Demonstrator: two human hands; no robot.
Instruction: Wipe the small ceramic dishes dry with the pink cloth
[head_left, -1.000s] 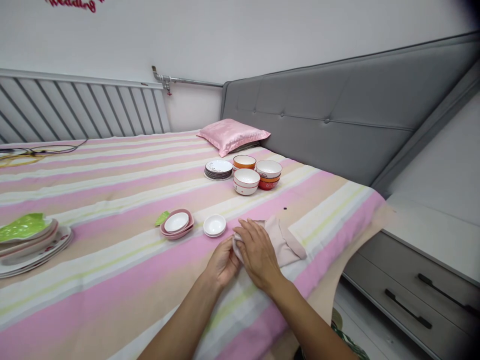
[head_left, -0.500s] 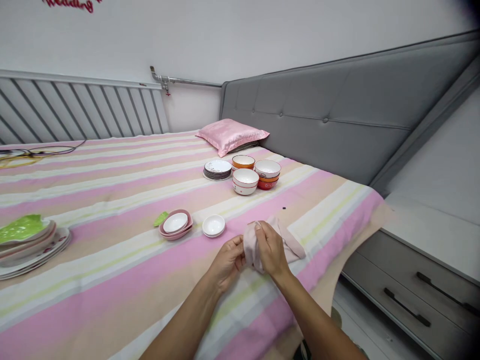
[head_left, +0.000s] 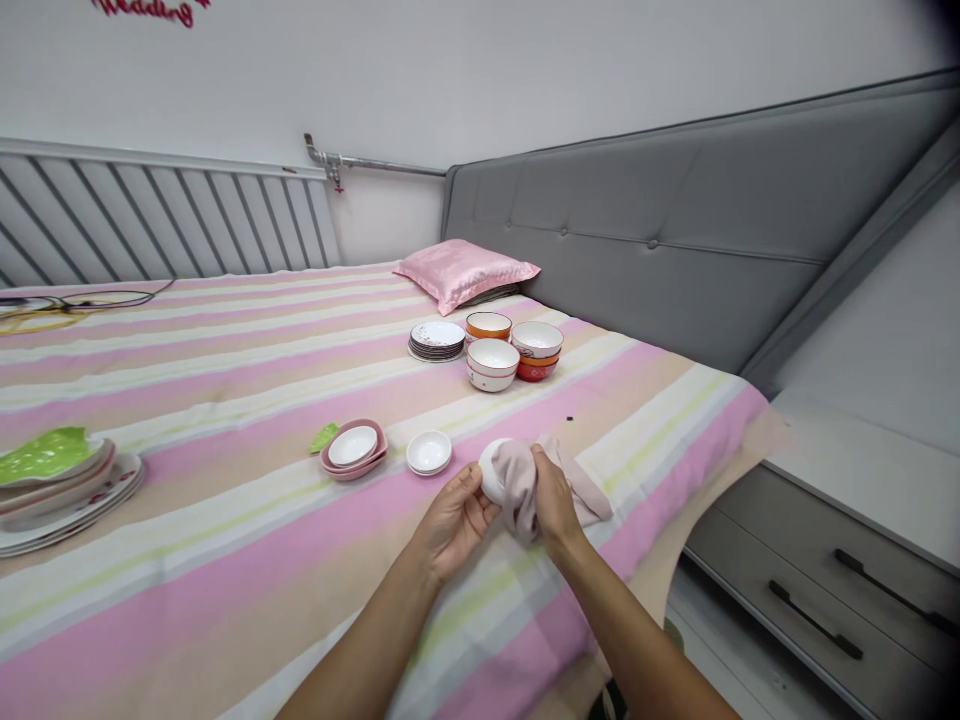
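Note:
My left hand (head_left: 454,520) holds a small white dish (head_left: 491,470) tipped up on its edge, fingers curled around its rim. My right hand (head_left: 553,502) grips a pale pink cloth (head_left: 525,480) and presses it against the dish. The cloth's loose end trails onto the striped bedsheet (head_left: 225,520) to the right. Just left of the hands sits another small white dish (head_left: 429,451), and beyond it a white dish in a pink one (head_left: 354,448) beside a green leaf-shaped piece (head_left: 324,436).
Farther back stand a stack of plates (head_left: 437,340) and several red and white bowls (head_left: 517,350), with a pink pillow (head_left: 465,270) behind. A pile of plates with a green leaf dish (head_left: 52,475) lies far left. Grey headboard (head_left: 675,230) and drawers (head_left: 825,590) are at right.
The hands lifted the cloth bundle off the bed. The white dish, hidden under the cloth before, now shows in my left hand while the right rubs the cloth on it.

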